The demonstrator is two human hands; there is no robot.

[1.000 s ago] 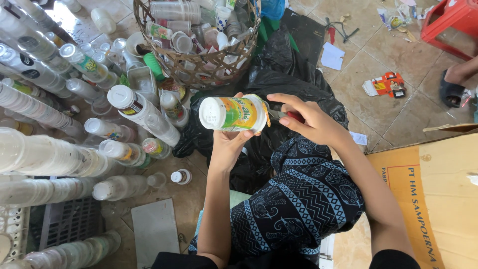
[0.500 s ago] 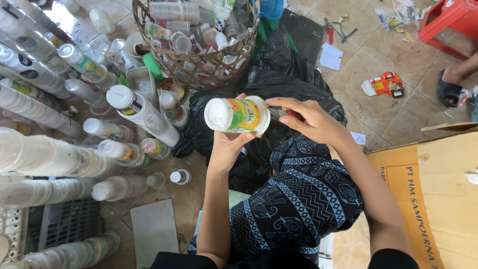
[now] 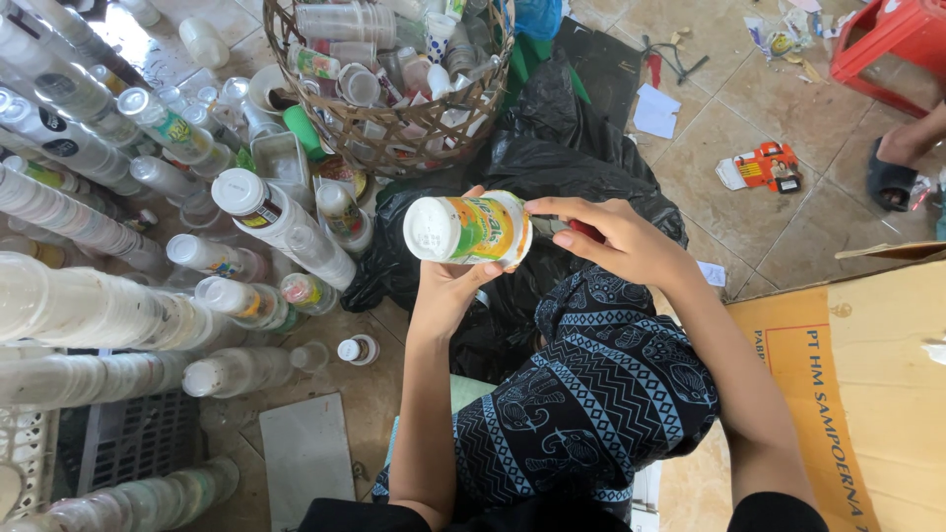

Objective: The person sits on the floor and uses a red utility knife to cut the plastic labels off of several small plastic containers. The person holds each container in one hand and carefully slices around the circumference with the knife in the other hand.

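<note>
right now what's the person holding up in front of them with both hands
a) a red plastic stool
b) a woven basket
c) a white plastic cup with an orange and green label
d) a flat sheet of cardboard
c: the left hand grips the white plastic cup from below, on its side, while the right hand touches its far end; the woven basket sits apart on the floor behind it.

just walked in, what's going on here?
A person sits on the floor and holds a plastic cup with a yellow-green label sideways in the left hand. The right hand is at the cup's rim with a small red tool. A wicker basket of cups stands ahead, and long stacks of clear cups lie to the left.
</note>
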